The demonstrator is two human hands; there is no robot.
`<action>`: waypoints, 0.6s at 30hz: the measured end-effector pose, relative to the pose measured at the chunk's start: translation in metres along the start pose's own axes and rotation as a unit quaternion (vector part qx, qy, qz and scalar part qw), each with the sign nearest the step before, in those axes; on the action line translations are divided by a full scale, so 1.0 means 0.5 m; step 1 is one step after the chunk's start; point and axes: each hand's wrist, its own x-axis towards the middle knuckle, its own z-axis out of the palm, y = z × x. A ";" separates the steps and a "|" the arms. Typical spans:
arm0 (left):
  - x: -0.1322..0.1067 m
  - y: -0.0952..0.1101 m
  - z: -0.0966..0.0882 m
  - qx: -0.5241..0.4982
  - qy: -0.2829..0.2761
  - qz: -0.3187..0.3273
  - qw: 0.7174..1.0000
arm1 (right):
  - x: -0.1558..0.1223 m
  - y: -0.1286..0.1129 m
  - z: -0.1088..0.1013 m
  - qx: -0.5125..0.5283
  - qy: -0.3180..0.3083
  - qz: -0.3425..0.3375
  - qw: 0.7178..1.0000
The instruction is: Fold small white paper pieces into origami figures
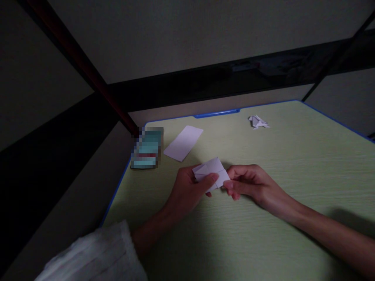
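Pinching from both sides, the left hand (190,187) and right hand (249,183) close their grip on a small folded white paper piece (211,171), held just above the pale green blue-edged counter (293,156). A flat white paper strip (183,143) lies nearby; a folded paper figure (258,122) sits well apart.

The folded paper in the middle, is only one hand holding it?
No, the left hand and the right hand both pinch the folded paper from its two sides.
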 end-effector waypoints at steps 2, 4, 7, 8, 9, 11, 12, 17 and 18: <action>0.001 -0.001 -0.001 0.005 -0.008 -0.002 1.000 | 0.001 0.002 -0.001 0.009 -0.004 0.007 1.000; 0.002 -0.003 -0.004 0.017 -0.019 -0.002 1.000 | 0.001 0.003 -0.001 0.013 -0.013 0.013 1.000; 0.002 -0.007 -0.006 0.033 -0.045 0.003 0.998 | 0.001 0.003 -0.001 0.002 -0.025 0.015 1.000; 0.002 -0.007 -0.006 0.035 -0.056 0.003 0.998 | 0.000 0.002 -0.001 -0.005 -0.027 0.012 1.000; 0.001 -0.007 -0.006 0.035 -0.069 0.002 0.997 | -0.001 0.001 -0.001 -0.014 -0.028 0.009 0.999; 0.000 -0.006 -0.004 0.028 -0.093 -0.009 0.995 | -0.002 0.000 -0.001 -0.029 -0.033 0.003 0.999; -0.001 -0.005 -0.004 0.025 -0.103 -0.014 0.994 | -0.002 -0.001 -0.002 -0.034 -0.040 0.002 0.999; -0.002 -0.006 -0.007 0.025 -0.128 0.001 0.991 | -0.001 0.000 -0.003 -0.046 -0.087 0.007 0.995; -0.002 -0.007 -0.008 0.025 -0.133 0.004 0.991 | -0.001 0.001 -0.003 -0.045 -0.093 0.008 0.995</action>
